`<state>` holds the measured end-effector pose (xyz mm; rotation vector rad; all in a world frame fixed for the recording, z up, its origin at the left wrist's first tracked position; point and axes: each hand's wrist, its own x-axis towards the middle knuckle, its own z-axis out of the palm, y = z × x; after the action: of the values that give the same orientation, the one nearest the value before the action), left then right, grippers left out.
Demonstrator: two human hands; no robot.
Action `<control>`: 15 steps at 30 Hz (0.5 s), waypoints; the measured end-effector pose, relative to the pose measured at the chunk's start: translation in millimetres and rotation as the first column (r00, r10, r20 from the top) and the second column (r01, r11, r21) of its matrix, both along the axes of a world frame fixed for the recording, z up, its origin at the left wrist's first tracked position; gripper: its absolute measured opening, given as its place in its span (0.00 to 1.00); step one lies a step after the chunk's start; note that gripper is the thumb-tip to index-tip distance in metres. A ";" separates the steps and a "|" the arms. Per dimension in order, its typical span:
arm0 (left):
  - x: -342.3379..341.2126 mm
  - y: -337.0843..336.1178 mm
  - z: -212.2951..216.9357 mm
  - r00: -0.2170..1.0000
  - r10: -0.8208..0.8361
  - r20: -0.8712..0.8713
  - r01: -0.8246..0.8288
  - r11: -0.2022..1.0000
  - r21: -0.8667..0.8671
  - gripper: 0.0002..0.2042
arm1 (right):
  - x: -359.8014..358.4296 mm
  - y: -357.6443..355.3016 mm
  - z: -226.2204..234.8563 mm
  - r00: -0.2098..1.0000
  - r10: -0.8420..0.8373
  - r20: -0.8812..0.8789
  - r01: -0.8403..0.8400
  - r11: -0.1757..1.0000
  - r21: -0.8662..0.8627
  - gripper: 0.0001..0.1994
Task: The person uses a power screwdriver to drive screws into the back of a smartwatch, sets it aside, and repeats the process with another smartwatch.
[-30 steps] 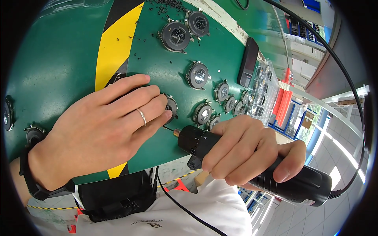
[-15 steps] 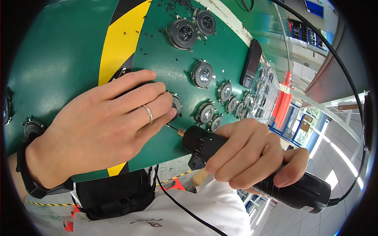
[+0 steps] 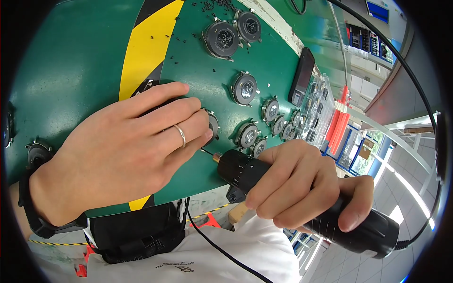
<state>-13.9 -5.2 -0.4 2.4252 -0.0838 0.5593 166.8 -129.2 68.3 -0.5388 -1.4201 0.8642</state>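
Note:
My left hand lies palm down over the green table, its fingers curled round a round dark watch case. Only the right edge of that case shows; the fingers hide the rest. A black electric screwdriver is gripped in my right hand, tilted with its thin bit toward the watch case. The bit's tip ends close by my left fingertips, and I cannot tell whether it touches a screw. Just right of the held case lie more watch cases, among them one near the screwdriver and a larger one farther off.
Two watch cases sit at the far side near scattered tiny black screws. A black phone-like device and clear plastic trays line the right edge. The screwdriver's cable arcs along the right. Yellow-black tape crosses the green table.
My right thumb and the screwdriver's rear end have shifted slightly right and down. The bit stays beside my left fingertips, and my left hand keeps nearly the same pose.

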 end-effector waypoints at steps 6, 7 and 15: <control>-11.3 2.7 -6.7 1.000 0.001 -0.008 -0.001 1.000 0.013 0.17 | -12.9 5.6 12.1 0.999 0.025 0.031 -0.019 0.982 -0.189 0.11; -13.6 3.9 -7.8 1.000 -0.011 -0.011 0.011 0.999 0.046 0.16 | -13.6 4.9 11.1 0.999 0.042 0.030 -0.035 0.980 -0.196 0.10; -22.7 -0.4 -16.9 0.999 -0.026 0.033 0.023 0.996 0.090 0.15 | -22.3 7.1 -10.6 0.995 0.102 -0.021 -0.103 0.993 -0.051 0.11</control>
<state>-36.6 -5.6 -17.3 2.4983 -0.1562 0.5983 144.5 -122.1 57.7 -0.4994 -1.4215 0.9877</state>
